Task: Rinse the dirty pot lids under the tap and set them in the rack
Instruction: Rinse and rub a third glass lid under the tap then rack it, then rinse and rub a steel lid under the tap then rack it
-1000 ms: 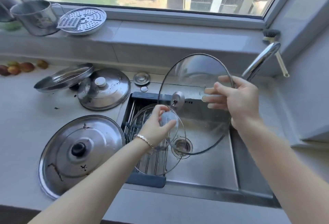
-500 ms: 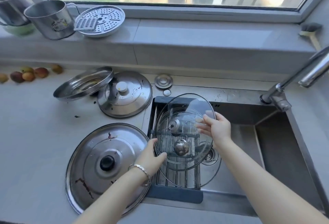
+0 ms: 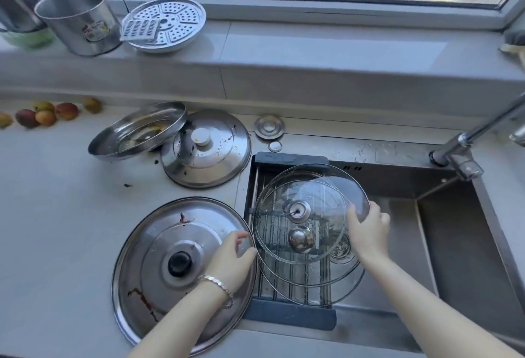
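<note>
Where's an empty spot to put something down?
Bare: the counter left of the big steel lid, below the fruit; the windowsill right of the steamer plate; the sink floor right of the rack. Crowded: the rack, with two glass lids, the left hand and the right hand.

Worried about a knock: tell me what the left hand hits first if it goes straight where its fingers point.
Probably the left rim of the glass lids in the rack, just ahead of the left hand; depth is unclear.
</note>
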Demonstrator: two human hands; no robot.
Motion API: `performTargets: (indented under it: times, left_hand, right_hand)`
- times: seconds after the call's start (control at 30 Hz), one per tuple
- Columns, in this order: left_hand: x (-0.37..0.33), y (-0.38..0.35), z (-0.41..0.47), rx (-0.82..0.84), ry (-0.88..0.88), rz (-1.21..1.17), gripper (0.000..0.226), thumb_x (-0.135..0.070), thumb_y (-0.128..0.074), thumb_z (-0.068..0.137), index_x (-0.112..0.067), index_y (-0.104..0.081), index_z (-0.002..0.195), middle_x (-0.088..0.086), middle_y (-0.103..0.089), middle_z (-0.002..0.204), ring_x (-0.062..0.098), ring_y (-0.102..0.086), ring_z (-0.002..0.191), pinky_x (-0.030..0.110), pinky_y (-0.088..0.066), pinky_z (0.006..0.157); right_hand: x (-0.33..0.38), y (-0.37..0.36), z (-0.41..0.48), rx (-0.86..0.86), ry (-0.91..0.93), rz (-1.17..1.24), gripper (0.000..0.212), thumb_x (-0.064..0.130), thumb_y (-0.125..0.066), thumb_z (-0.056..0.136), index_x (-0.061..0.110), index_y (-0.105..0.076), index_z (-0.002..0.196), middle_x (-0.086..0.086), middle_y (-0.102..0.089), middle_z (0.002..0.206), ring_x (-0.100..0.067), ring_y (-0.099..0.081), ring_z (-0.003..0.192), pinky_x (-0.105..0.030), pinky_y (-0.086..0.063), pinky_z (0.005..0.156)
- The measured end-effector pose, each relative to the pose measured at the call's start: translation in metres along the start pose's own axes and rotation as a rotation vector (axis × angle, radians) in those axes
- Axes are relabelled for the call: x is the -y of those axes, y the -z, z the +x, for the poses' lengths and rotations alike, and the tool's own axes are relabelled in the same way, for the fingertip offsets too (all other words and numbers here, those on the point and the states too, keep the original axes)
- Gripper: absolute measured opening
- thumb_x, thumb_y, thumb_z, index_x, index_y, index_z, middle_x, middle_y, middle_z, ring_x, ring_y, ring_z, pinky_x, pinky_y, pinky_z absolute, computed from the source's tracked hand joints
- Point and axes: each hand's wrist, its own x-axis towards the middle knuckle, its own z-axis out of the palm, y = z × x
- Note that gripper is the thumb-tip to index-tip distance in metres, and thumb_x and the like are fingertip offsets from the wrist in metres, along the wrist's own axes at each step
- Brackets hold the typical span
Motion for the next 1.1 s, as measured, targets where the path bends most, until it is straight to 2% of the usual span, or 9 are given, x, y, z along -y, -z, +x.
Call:
performTargets:
  times: [0.1,0.17,0.27,0.33,0.47,0.63,0.83,0.97,1.1]
  left_hand:
    - [0.002,0.004,-0.002,-0.004,-0.003,0.008,0.035,-0.023,-0.052,0.088,-0.021,-0.048,0.122,0.006,-0.05,0.132,0.016,-0.047,0.122,0.024,-0.033,0.097]
    - [0.004,0.007,-0.004,-0.007,-0.016,0.045,0.033,-0.022,-0.052,0.088,-0.019,-0.049,0.121,0.007,-0.052,0.13,0.016,-0.047,0.121,0.026,-0.035,0.1]
    - [0.008,0.015,-0.01,-0.041,-0.06,0.181,0.03,-0.02,-0.051,0.088,-0.016,-0.053,0.117,0.005,-0.057,0.125,0.016,-0.051,0.116,0.024,-0.038,0.095]
    - [0.014,0.027,-0.013,-0.115,-0.082,0.414,0.03,-0.023,-0.049,0.088,-0.016,-0.053,0.117,0.004,-0.056,0.122,0.018,-0.051,0.113,0.026,-0.04,0.091]
    - [0.03,0.06,-0.012,-0.238,0.031,1.056,0.037,-0.04,-0.045,0.088,-0.026,-0.043,0.122,0.003,-0.045,0.125,0.023,-0.042,0.117,0.032,-0.04,0.088]
    - [0.048,0.078,-0.002,-0.094,0.198,0.851,0.045,-0.042,-0.046,0.085,-0.026,-0.039,0.127,0.009,-0.047,0.123,0.027,-0.052,0.11,0.032,-0.044,0.083]
    - [0.027,0.08,-0.019,-0.268,0.033,0.778,0.039,-0.04,-0.055,0.078,-0.018,-0.052,0.11,0.01,-0.058,0.103,0.03,-0.059,0.096,0.03,-0.043,0.073]
    - [-0.024,0.066,-0.044,-0.329,-0.193,0.648,0.027,-0.042,-0.058,0.074,-0.02,-0.052,0.088,0.008,-0.06,0.088,0.029,-0.059,0.088,0.028,-0.038,0.066]
    - [-0.081,0.032,-0.061,-0.326,-0.364,0.567,0.029,-0.043,-0.059,0.073,-0.017,-0.054,0.083,0.007,-0.063,0.085,0.027,-0.058,0.087,0.029,-0.038,0.067]
  right_hand:
    - [0.011,0.009,0.007,0.119,-0.067,-0.204,0.054,0.042,-0.035,0.094,0.0,-0.034,0.128,-0.024,-0.049,0.125,-0.038,-0.05,0.11,-0.039,-0.038,0.082]
    - [0.023,0.018,0.009,0.176,-0.07,-0.43,0.055,0.042,-0.035,0.093,-0.001,-0.033,0.127,-0.025,-0.046,0.127,-0.039,-0.047,0.114,-0.04,-0.039,0.087]
    - [0.041,0.027,0.003,0.118,0.212,-0.725,0.057,0.038,-0.049,0.089,0.004,-0.034,0.132,-0.02,-0.038,0.133,-0.037,-0.036,0.121,-0.042,-0.036,0.095]
    - [0.055,0.025,-0.008,0.186,0.409,-0.657,0.05,0.034,-0.049,0.089,0.01,-0.04,0.132,-0.014,-0.04,0.133,-0.031,-0.036,0.123,-0.039,-0.036,0.097]
    - [0.077,0.01,-0.044,0.445,0.568,-0.502,0.037,0.033,-0.045,0.091,0.018,-0.051,0.124,-0.005,-0.053,0.126,-0.021,-0.05,0.114,-0.035,-0.044,0.091]
    - [0.075,-0.003,-0.073,0.587,0.681,-0.505,0.034,0.033,-0.044,0.092,0.021,-0.053,0.122,0.0,-0.055,0.124,-0.017,-0.056,0.107,-0.034,-0.049,0.085]
    - [0.06,0.007,-0.078,0.56,0.613,-0.35,0.034,0.037,-0.045,0.092,0.017,-0.061,0.115,0.0,-0.063,0.115,-0.013,-0.058,0.099,-0.03,-0.047,0.087]
    - [0.062,0.027,-0.073,0.647,0.287,0.01,0.047,0.052,-0.04,0.092,0.015,-0.057,0.117,-0.001,-0.064,0.105,-0.017,-0.062,0.095,-0.03,-0.051,0.082]
    - [0.055,0.064,-0.059,0.582,0.013,0.368,0.047,0.053,-0.043,0.091,0.012,-0.066,0.093,-0.014,-0.071,0.097,-0.025,-0.067,0.089,-0.039,-0.052,0.087]
